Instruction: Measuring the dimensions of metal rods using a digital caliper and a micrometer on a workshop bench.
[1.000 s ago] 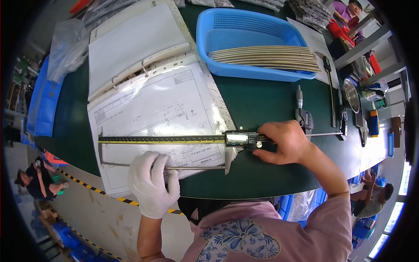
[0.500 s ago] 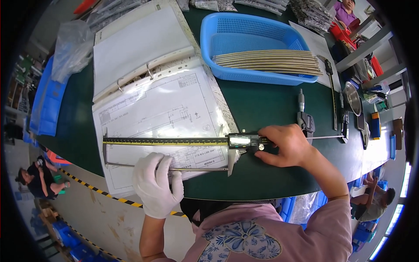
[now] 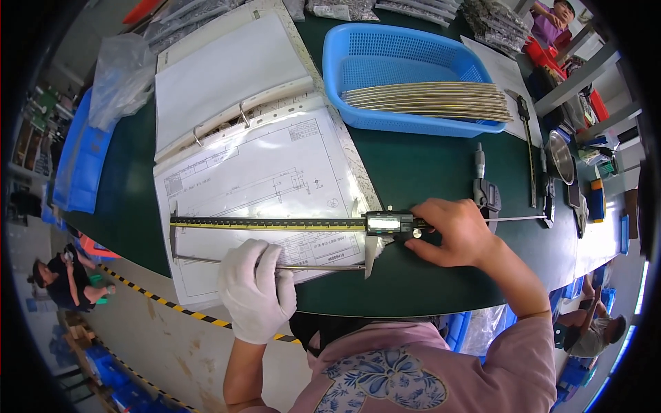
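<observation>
My left hand [image 3: 256, 292], in a white glove, is closed around a thin metal rod [image 3: 320, 268]. The rod lies crosswise between the two jaws of a long digital caliper [image 3: 275, 224], one end at the left jaw and the other at the sliding jaw. Bare, my right hand [image 3: 454, 230] grips the caliper at its display end, thumb and fingers around the slide. Beneath the caliper an open ring binder [image 3: 258, 162] shows a technical drawing in a clear sleeve.
A blue basket [image 3: 413, 126] behind holds several long brass-coloured rods [image 3: 427, 100]. On the right lie a micrometer [image 3: 486, 182], another caliper [image 3: 528, 144] and a metal bowl [image 3: 561, 157]. A blue bin [image 3: 86, 162] with plastic bags stands left. Other people sit farther off.
The whole view has shifted slightly, moving everything a little to the right. My hands keep the same grip on rod and caliper. In the background, a person has raised a hand.
</observation>
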`<state>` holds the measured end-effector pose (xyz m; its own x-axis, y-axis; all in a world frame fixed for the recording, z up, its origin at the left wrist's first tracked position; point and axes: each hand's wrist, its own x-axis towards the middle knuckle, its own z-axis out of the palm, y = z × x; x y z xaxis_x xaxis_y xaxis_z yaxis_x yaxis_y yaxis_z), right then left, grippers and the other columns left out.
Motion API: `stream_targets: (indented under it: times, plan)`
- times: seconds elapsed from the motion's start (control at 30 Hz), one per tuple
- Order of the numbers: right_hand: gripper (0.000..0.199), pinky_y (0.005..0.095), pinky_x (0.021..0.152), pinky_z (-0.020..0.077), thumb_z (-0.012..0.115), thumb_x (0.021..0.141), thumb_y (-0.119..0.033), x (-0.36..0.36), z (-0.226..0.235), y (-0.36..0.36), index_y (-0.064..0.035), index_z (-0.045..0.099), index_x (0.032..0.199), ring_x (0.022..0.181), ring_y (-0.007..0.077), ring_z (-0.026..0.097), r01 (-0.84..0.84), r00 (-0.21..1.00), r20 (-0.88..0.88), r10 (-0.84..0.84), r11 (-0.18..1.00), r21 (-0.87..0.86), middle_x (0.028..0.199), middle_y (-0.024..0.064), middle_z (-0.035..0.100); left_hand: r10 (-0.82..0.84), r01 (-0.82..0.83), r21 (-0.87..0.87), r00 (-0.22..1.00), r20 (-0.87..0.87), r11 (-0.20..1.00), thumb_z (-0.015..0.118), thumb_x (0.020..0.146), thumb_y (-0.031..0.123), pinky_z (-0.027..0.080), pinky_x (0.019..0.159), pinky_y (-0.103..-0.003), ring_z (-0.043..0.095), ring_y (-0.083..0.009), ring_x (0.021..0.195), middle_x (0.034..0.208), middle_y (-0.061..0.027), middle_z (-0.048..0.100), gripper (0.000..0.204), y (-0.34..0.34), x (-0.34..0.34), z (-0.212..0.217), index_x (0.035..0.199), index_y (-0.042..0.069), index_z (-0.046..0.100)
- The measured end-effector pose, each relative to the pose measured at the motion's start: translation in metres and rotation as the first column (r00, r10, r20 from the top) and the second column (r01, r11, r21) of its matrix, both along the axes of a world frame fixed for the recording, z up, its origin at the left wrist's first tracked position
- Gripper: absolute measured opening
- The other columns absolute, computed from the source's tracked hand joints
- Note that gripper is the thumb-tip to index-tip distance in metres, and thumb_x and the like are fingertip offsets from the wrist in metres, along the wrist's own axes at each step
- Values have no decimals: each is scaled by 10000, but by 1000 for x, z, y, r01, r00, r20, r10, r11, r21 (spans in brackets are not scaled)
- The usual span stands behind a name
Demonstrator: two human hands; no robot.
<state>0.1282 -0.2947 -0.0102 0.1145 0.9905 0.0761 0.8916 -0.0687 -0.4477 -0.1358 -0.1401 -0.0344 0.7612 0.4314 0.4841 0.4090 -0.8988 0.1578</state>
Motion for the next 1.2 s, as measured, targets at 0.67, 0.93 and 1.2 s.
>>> stream_targets:
  times: [0.67,0.93,1.2]
  plan:
    - [299,331,427,398,720,622,-220,10,1,-6,-6,593,786,468,242,527,-76,997,-14,77,994,84,587,88,525,-78,71,-228,997,-24,971,644,702,83,426,757,-388,533,-269,887,973,-91,524,218,-2,-13,21,903,29,579]
    - [308,322,431,396,719,597,-205,12,-4,-11,2,592,787,464,238,521,-83,996,-34,85,995,61,594,89,526,-78,93,-248,994,73,964,673,627,31,448,658,-393,552,-294,781,940,-105,543,256,-3,-11,10,865,33,579]
    - [329,315,434,391,721,590,-202,11,-5,-14,9,595,808,463,219,521,-51,998,-40,53,997,62,593,83,523,-75,99,-241,991,107,966,677,630,36,457,670,-393,561,-298,799,940,-104,553,257,-5,-11,8,868,31,582]
